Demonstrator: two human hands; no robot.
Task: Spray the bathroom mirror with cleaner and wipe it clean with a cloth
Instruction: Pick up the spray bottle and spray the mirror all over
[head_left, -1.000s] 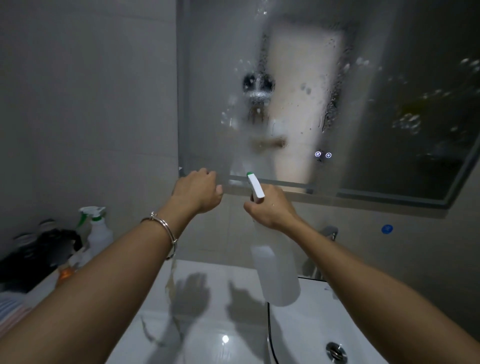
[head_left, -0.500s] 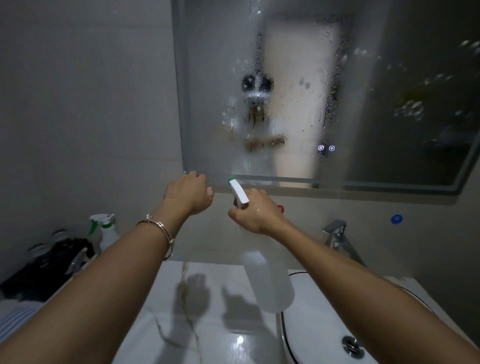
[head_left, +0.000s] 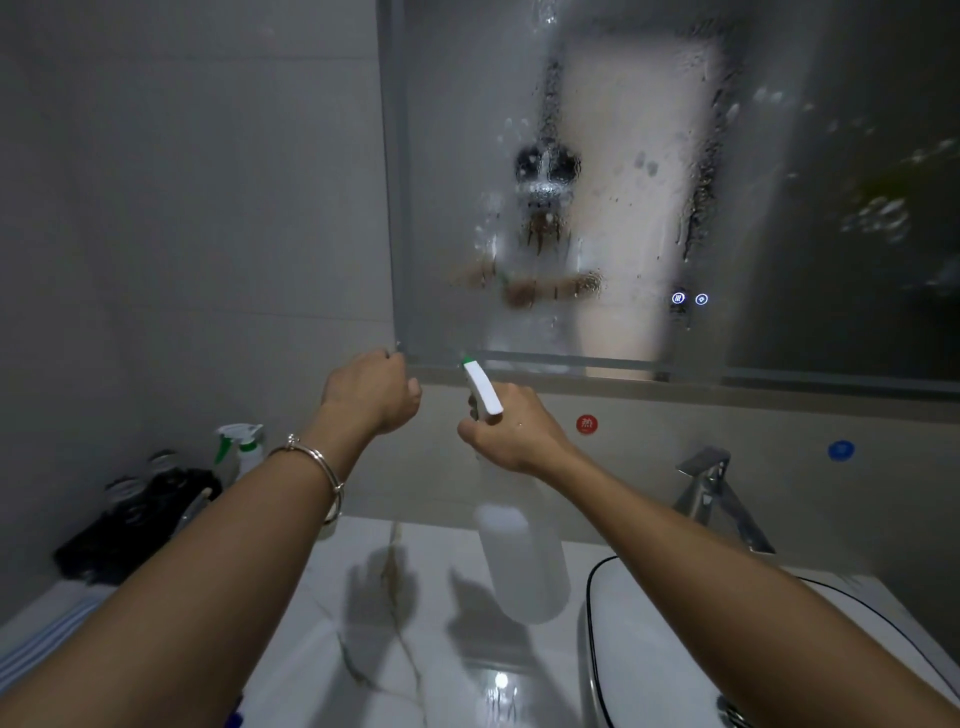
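1. The right hand (head_left: 511, 434) grips the neck of the spray bottle (head_left: 522, 561) – nozzle aimed at the mirror (head_left: 649, 182), body hanging above the counter (head_left: 322, 597) beside the basin's left rim.
2. The left hand (head_left: 374, 395) is curled into a loose fist, holding nothing visible.
3. The mirror is already beaded with droplets.
4. Handling: the bottle looks like light, slightly flexible plastic, likely slick when wet – hold at the neck.
5. No cloth identifiable.

Dim bathroom | pale grey tiled wall (head_left: 182, 208) on the left | glossy white marble counter (head_left: 332, 597) with dark veins | white basin (head_left: 649, 649) at right | chrome faucet (head_left: 717, 493) at back edge
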